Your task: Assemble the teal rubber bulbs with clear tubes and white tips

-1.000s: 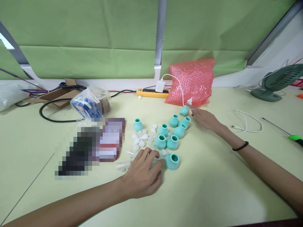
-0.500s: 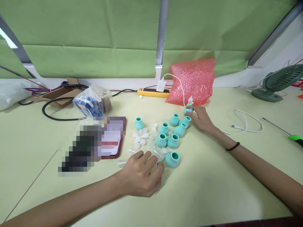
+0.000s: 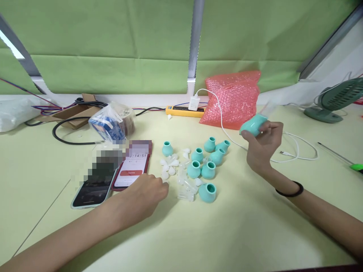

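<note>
My right hand (image 3: 263, 149) is raised at the right, its fingers closed around a teal bulb (image 3: 252, 125). The bulb is tilted, and a blurred clear piece sticks up from its neck end. My left hand (image 3: 147, 194) is closed above the table beside the phones, back of the hand up. Its fingertips are hidden, so what it holds, if anything, cannot be seen. To its right lie several small clear tubes (image 3: 185, 196) and white pointed tips (image 3: 171, 170). Several more teal bulbs (image 3: 208, 193) stand or lean around them with open necks.
A red-cased phone (image 3: 132, 179) and a dark phone (image 3: 95, 192) lie at the left. Behind are a plastic-wrapped package (image 3: 110, 121), a yellow power strip (image 3: 181, 110) and a pink bubble-wrap bag (image 3: 231, 100). A white cable (image 3: 307, 158), screwdriver (image 3: 337, 155) and green fan (image 3: 326, 109) are at the right.
My right hand has lifted the teal bulb from beside the pink bag, moving it right and toward me and tipping it. My left hand has moved left, off the clear tubes.
</note>
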A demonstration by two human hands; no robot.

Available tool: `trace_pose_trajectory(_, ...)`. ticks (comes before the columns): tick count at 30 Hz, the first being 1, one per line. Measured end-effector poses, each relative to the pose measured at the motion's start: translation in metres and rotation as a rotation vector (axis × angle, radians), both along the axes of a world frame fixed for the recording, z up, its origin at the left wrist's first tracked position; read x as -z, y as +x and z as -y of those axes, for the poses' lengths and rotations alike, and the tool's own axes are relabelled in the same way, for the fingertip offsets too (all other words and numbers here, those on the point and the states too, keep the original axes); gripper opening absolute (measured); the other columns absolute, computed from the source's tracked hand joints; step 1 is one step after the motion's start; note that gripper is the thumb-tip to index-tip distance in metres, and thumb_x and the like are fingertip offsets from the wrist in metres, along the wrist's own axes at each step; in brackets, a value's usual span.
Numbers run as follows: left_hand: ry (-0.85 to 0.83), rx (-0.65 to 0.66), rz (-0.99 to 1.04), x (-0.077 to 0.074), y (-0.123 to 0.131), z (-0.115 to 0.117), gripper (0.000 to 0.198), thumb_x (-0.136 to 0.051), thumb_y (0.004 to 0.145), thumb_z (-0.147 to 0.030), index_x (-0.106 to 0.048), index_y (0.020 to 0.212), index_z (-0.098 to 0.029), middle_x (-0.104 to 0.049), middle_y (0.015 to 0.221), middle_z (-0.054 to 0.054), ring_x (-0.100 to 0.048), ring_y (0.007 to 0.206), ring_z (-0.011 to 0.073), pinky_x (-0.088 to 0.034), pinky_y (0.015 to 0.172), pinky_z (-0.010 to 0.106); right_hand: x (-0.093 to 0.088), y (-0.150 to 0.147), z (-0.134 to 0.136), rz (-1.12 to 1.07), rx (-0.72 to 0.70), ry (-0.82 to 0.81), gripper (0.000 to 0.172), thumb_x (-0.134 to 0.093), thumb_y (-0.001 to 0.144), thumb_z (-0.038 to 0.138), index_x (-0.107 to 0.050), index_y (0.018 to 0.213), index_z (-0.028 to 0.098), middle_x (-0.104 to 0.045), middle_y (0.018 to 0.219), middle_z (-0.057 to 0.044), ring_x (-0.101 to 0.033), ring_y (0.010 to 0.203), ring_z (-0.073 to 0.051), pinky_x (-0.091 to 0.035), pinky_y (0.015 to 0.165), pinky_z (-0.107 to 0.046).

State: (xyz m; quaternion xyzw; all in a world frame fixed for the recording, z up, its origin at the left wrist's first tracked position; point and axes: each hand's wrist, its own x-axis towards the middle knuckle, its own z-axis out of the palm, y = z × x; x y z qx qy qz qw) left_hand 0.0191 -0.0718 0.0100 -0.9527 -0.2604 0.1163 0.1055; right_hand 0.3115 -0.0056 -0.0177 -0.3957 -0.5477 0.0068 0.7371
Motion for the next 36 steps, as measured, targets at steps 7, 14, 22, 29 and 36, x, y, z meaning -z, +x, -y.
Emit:
trace_pose_trajectory(7, 0.077, 0.037, 0.183, -0.012, 0.003, -0.008, 0.017, -0.041, 0.078, -0.007, -0.048, 0.066, -0.016, -0.051, 0.054, 0.001, -0.047, 0.044, 0.0147, -0.030, 0.039, 0.023, -0.019, -0.048, 0.073, 0.027, -0.503, -0.232, 0.028, -0.059, 0.069, 0.017, -0.033, 0.073, 0.024, -0.045, 0.077, -0.002, -0.051, 0.078, -0.021, -0.043, 0.056, -0.034)
trace_pose_trajectory(14, 0.171, -0.030, 0.631, -0.005, 0.008, -0.026, 0.017, -0.039, 0.083, -0.016, -0.055, 0.088, -0.013, -0.058, 0.060, 0.003, -0.050, 0.048, 0.0111, -0.037, 0.046, 0.020, -0.023, -0.054, 0.105, 0.164, -0.704, -0.493, 0.024, -0.051, 0.073, 0.013, -0.029, 0.072, 0.023, -0.041, 0.074, -0.002, -0.046, 0.073, -0.018, -0.040, 0.055, -0.029)
trace_pose_trajectory(22, -0.771, -0.105, 1.304, 0.013, 0.021, 0.016, 0.042, -0.029, 0.081, -0.050, -0.043, 0.063, -0.015, -0.041, 0.051, -0.002, -0.037, 0.045, 0.0090, -0.031, 0.043, 0.021, -0.010, -0.062, 0.139, 0.602, -0.807, -0.772, 0.036, -0.042, 0.059, 0.003, -0.029, 0.086, 0.023, -0.044, 0.089, -0.003, -0.044, 0.076, -0.014, -0.041, 0.062, -0.023)
trace_pose_trajectory(29, -1.027, -0.209, 1.073, 0.048, 0.034, 0.031, 0.040, -0.033, 0.085, -0.034, -0.032, 0.049, -0.015, -0.025, 0.045, -0.005, -0.023, 0.042, 0.0055, -0.021, 0.041, 0.020, 0.023, -0.073, 0.144, 0.824, -0.675, -0.685, 0.032, -0.051, 0.062, 0.013, -0.025, 0.080, 0.022, -0.050, 0.074, -0.001, -0.050, 0.065, -0.014, -0.045, 0.060, -0.024)
trace_pose_trajectory(36, -1.392, -0.415, 1.056, 0.053, 0.032, 0.022, 0.056, -0.028, 0.085, -0.046, -0.040, 0.042, -0.013, -0.032, 0.035, -0.004, -0.029, 0.033, 0.0048, -0.021, 0.035, 0.019, 0.016, -0.074, 0.144, 0.852, -0.640, -0.714, 0.028, -0.048, 0.066, 0.013, -0.030, 0.086, 0.020, -0.051, 0.070, -0.002, -0.053, 0.061, -0.013, -0.047, 0.054, -0.020)
